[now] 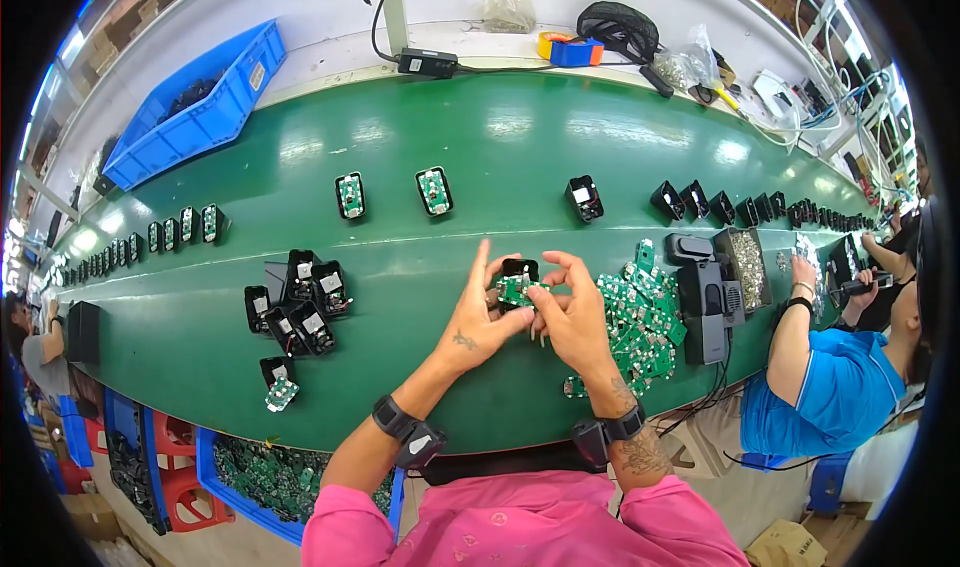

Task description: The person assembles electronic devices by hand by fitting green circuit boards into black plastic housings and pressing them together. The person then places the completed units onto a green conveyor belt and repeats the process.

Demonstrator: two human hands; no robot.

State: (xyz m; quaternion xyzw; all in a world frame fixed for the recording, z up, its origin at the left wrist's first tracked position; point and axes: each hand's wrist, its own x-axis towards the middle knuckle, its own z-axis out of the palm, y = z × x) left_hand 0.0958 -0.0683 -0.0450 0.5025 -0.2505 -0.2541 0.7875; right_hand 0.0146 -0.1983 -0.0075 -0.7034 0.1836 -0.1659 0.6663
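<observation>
In front of me, my left hand [474,319] is wrapped round a small black plastic case [520,267], its index finger stretched up along the side. My right hand [574,317] pinches a small green circuit board [513,291] at the near side of that case. The board lies tilted against the opening, and fingers cover part of both pieces. How deep the board sits inside I cannot tell. A heap of loose green circuit boards [640,317] lies close to the right hand. Left of my hands, several black cases with wires [300,302] stand grouped, one nearby with a board [281,394] leaning out.
Two cases with boards [434,191] stand beyond my hands on the green table [400,257]. Rows of cases run left [170,233] and right [722,207]. A grey device [703,312] and a parts tray [746,267] flank the heap. A co-worker in blue [840,387] sits at right.
</observation>
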